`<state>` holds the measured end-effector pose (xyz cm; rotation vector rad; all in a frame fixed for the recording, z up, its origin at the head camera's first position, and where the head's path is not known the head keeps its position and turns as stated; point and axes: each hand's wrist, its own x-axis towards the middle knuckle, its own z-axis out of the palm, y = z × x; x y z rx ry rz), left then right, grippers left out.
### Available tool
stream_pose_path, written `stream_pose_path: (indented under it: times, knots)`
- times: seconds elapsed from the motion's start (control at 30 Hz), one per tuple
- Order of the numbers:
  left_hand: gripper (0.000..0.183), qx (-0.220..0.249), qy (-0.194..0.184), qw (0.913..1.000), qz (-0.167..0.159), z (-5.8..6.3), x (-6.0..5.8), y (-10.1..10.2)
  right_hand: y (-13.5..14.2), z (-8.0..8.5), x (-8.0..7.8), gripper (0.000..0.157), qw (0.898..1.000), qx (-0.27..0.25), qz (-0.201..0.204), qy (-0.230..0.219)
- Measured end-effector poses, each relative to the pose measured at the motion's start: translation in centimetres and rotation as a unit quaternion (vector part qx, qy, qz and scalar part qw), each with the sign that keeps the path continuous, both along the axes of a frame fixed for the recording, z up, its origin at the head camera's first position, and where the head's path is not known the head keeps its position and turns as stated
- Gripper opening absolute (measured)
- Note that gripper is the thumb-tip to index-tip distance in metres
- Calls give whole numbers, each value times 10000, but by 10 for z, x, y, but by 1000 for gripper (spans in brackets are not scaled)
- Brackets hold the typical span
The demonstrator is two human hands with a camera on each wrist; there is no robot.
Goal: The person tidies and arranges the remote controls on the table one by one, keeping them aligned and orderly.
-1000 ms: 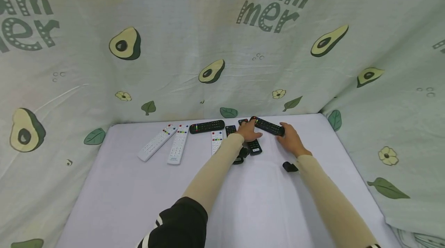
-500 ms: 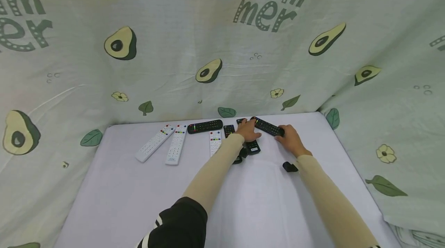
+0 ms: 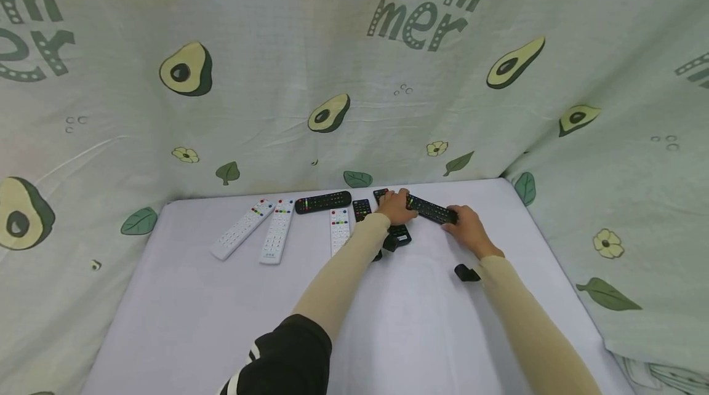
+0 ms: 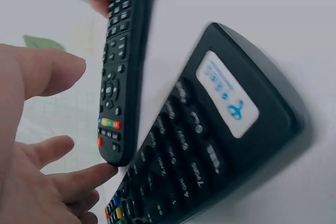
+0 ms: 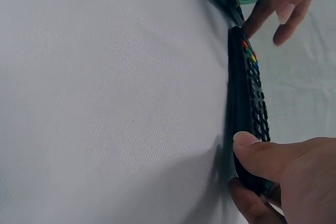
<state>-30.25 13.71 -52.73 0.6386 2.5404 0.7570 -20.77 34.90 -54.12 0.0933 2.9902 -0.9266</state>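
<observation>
My right hand (image 3: 471, 230) pinches the lower end of a black remote control (image 3: 431, 209) between thumb and fingers, seen closely in the right wrist view. That remote lies slanted near the back edge, its coloured buttons at the far end. My left hand (image 3: 396, 207) has its fingers spread, and one fingertip (image 4: 107, 169) is right at the remote's far end. Beneath the left hand in the head view lies a second black remote (image 4: 210, 129) with a white label (image 4: 228, 93); its middle is hidden there. Close by, a third black remote (image 3: 362, 208) is partly covered by the left arm.
Two white remotes (image 3: 242, 230) lie on the left of the white-covered table (image 3: 210, 321). Another black remote (image 3: 324, 202) lies crosswise along the back, above a white remote (image 3: 339, 229) beside my left sleeve. A printed curtain (image 3: 266, 75) rises behind the table.
The right hand has moved a little right and nearer, drawing the black remote along. The left hand has hardly moved. The head view has turned slightly to the right.
</observation>
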Motion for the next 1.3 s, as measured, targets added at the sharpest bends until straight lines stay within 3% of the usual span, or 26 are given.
stream_pose_path:
  times: [0.23, 0.43, 0.6, 0.7, 1.07, 1.3]
  knots:
    - [66, 1179, -125, 9913, 575, 10, 8, -9, 3, 7, 14, 56, 9989, -402, -203, 138]
    - [62, 2253, -394, 9711, 688, 15, 16, -17, 3, 9, 21, 57, 9969, -700, -293, 204]
    - [62, 2869, -582, 9524, 846, 13, 21, -23, -2, 13, 28, 57, 9956, -830, -354, 255]
    - [63, 3026, -660, 9466, 897, 12, 24, -29, -7, 18, 35, 58, 9950, -886, -391, 226]
    - [63, 3023, -825, 9464, 785, 15, 40, -63, -30, 28, 60, 57, 9947, -991, -171, 196]
    - [59, 2829, -609, 9536, 831, 18, 54, -90, -49, 32, 73, 57, 9934, -1119, 24, 233]
